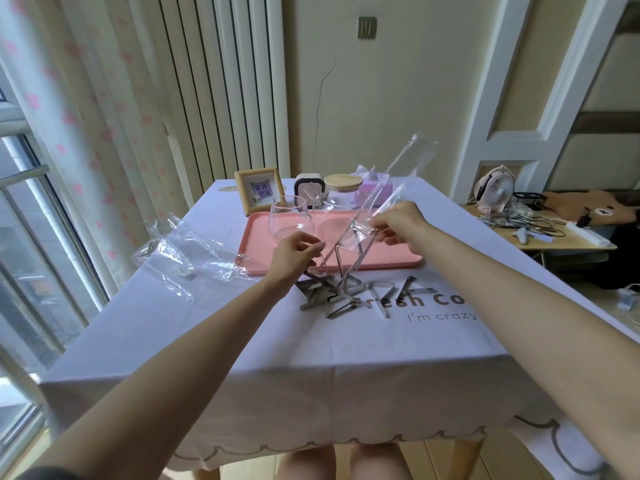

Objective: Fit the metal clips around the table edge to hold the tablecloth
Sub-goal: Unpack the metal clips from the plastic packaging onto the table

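Several triangular metal clips point(341, 294) lie in a loose pile on the white tablecloth point(242, 334), just in front of a pink tray. Above the pile, my right hand point(398, 221) grips a long clear plastic bag point(384, 192) that slants up to the right. One metal clip point(348, 256) sits in the bag's lower end. My left hand point(296, 252) pinches that lower end of the bag, by the clip. The cloth hangs over the table's near edge point(294, 372).
The pink tray point(381, 261) carries a glass cup point(289, 220). Behind it stand a framed picture point(258, 194), a jar with a wooden lid point(343, 190) and a tissue pack. An empty plastic wrapper point(183, 254) lies at the left. A side table with a fan point(495, 190) and cables stands to the right.
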A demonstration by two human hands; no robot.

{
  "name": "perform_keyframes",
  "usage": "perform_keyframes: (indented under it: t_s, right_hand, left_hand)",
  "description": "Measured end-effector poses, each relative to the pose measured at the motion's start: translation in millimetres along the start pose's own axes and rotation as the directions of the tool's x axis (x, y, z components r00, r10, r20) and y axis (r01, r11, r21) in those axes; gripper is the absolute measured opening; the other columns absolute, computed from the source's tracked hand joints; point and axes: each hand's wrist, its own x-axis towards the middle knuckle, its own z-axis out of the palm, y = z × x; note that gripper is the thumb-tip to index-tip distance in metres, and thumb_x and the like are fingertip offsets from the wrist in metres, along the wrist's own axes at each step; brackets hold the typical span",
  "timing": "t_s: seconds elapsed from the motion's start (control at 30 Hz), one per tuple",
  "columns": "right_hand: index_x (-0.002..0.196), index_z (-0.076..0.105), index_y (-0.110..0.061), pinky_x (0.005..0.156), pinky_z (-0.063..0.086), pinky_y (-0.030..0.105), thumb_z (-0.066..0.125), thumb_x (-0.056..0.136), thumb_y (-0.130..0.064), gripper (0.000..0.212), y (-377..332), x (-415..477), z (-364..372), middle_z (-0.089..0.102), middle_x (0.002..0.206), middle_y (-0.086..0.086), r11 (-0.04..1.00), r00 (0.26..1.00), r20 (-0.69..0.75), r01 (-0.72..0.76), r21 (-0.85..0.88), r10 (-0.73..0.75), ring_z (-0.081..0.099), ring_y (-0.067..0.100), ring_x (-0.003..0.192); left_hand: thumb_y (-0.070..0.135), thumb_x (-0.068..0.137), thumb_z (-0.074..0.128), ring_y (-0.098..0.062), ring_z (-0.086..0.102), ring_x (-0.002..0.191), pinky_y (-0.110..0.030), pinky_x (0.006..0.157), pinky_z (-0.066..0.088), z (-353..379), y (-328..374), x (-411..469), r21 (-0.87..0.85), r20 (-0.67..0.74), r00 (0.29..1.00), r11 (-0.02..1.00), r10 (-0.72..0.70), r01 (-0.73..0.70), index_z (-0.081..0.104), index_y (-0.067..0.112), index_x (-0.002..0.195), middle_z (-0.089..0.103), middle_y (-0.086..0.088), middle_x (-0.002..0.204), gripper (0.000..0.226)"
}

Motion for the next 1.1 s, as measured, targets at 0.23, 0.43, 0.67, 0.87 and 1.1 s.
perform_keyframes:
  t_s: [0.23,0.43,0.67,0.87,1.1]
  right_hand:
    - [0.077,0.057,0.003,0.039,0.043,0.021,0.06,0.075,0.005,0.004,15.0,-4.4,-0.2,0.058,0.062,0.016,0.991,0.994,0.044,-0.094,-0.091,0.098,0.055,0.021,0.046]
    - [0.064,0.051,-0.006,0.043,0.033,0.021,0.054,0.07,-0.002,0.008,7.6,-12.3,-4.1,0.052,0.059,0.009,0.993,0.995,-0.104,-0.016,-0.119,0.004,0.044,0.019,0.047]
    - [0.057,0.049,-0.01,0.049,0.03,0.024,0.053,0.066,-0.007,0.011,2.8,-13.1,-7.4,0.048,0.056,0.004,0.986,0.985,-0.15,0.058,-0.158,-0.082,0.041,0.019,0.049]
    - [0.061,0.049,-0.012,0.06,0.035,0.031,0.051,0.057,-0.027,0.016,-1.7,-13.7,-8.5,0.053,0.066,0.007,0.982,0.966,-0.218,0.107,-0.156,-0.14,0.044,0.024,0.06]
    - [0.06,0.05,-0.021,0.063,0.043,0.031,0.052,0.066,-0.027,0.008,-5.0,-8.4,-12.1,0.06,0.067,0.002,0.977,0.927,-0.309,0.188,-0.103,-0.211,0.054,0.026,0.066]
  left_hand:
    - [0.028,0.092,0.056,-0.029,0.065,0.082,-0.042,0.074,0.055,0.0,-5.2,-0.7,0.263,-0.114,0.991,0.964,0.068,-0.036,0.066,0.003,0.094,0.069,-0.011,0.091,0.027]
    - [0.019,0.091,0.057,-0.028,0.063,0.087,-0.04,0.081,0.052,-0.9,-9.8,-2.1,0.425,-0.109,0.987,0.903,0.115,-0.058,0.064,0.003,0.097,0.06,-0.015,0.106,0.018]
    - [0.029,0.094,0.049,-0.034,0.057,0.097,-0.043,0.09,0.046,-7.2,-17.5,-3.6,0.467,-0.214,0.977,0.881,0.022,0.082,0.057,0.005,0.112,0.049,-0.018,0.117,0.03]
    - [0.028,0.091,0.054,-0.035,0.035,0.121,-0.038,0.101,0.027,-11.9,-24.9,-4.2,0.636,-0.246,0.969,0.755,0.0,0.161,0.049,0.008,0.122,0.041,-0.02,0.129,0.037]
    - [0.03,0.093,0.052,-0.035,0.036,0.12,-0.037,0.1,0.026,-14.2,-28.7,-4.0,0.659,-0.219,0.976,0.738,0.004,0.145,0.055,0.011,0.119,0.043,-0.019,0.128,0.032]
